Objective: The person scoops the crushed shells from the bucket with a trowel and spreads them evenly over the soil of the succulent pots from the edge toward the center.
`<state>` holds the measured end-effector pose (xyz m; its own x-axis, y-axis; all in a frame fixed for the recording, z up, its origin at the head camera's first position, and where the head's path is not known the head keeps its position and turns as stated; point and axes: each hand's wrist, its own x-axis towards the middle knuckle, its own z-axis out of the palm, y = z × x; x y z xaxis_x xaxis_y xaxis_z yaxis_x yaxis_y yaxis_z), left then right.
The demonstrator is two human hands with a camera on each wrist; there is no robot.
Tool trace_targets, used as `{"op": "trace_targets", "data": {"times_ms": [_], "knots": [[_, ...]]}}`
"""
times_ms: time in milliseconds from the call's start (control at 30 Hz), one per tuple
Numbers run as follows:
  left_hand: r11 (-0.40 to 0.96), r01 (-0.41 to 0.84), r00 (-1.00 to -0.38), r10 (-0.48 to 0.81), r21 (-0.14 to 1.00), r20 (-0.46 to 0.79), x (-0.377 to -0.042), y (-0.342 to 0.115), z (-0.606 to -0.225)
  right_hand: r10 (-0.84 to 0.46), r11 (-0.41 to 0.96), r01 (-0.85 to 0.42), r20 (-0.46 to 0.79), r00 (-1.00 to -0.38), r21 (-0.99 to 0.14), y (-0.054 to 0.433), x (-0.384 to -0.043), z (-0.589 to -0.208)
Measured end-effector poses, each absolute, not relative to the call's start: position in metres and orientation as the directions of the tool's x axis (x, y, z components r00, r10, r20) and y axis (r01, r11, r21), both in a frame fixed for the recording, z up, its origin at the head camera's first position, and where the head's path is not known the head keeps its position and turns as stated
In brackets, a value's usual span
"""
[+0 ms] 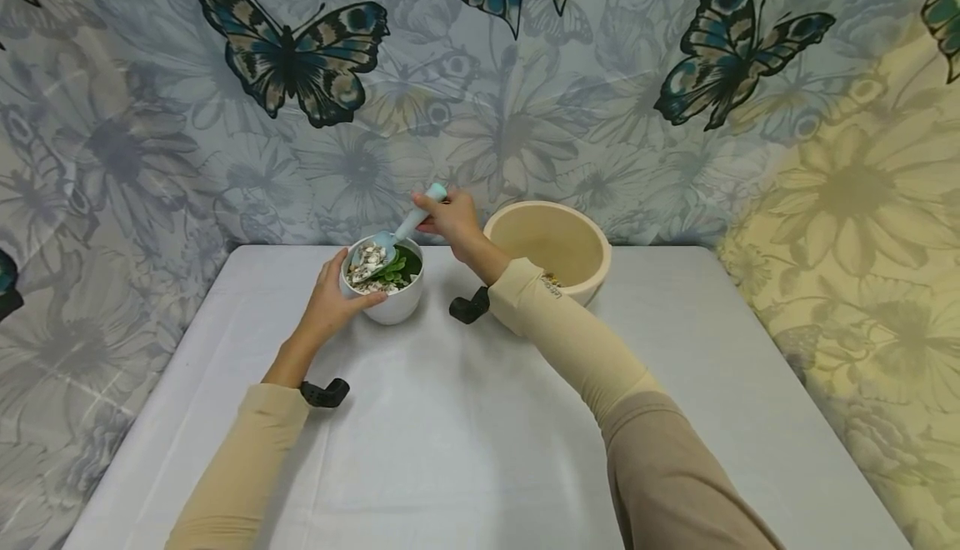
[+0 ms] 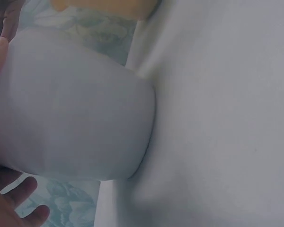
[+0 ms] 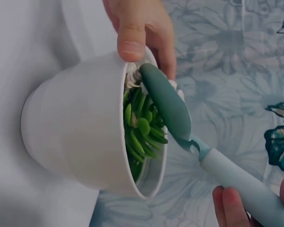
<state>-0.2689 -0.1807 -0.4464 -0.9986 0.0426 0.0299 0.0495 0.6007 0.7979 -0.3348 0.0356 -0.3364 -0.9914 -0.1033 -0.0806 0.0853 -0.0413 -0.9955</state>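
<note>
the right sleeve point(image 1: 573, 346) hides part of the bowl point(image 1: 555, 237) in the head view; the bits point(image 1: 552, 280) inside are too small to name. the left wrist view cuts off the pot point(image 2: 71, 109) and much of the left hand point(image 1: 330, 296). the right wrist view crops the right hand point(image 1: 453, 221) and handle point(image 3: 241, 182); the scoop point(image 3: 168, 104) hides some of the plant point(image 3: 142, 125).

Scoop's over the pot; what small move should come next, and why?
Probably tip the scoop gently with the right hand: its head is over the mouth of the pot, close to the plant, pale pebbles seem to lie on it, and the left hand holds the pot.
</note>
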Motion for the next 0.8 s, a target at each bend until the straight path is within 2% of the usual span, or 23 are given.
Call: {"op": "trace_targets", "data": {"times_ms": [233,433,800], "knots": [[0.586,0.067,-0.996,0.082,0.807,0.023,-0.272,-0.187,-0.445,-0.101,-0.053,0.118,-0.112,-0.989,-0.992,0.033,-0.336,-0.340],[0.539,0.079,-0.996,0.078,0.839,0.044,-0.272,-0.186,-0.448,-0.110,-0.064,0.133,-0.126,-0.986,-0.989,0.034,-0.337,-0.342],[0.548,0.062,-0.997,0.064,0.834,0.032,-0.270,-0.184,-0.447,-0.101,-0.047,0.159,-0.153,-0.983,-0.986,0.040,-0.337,-0.331]]}}
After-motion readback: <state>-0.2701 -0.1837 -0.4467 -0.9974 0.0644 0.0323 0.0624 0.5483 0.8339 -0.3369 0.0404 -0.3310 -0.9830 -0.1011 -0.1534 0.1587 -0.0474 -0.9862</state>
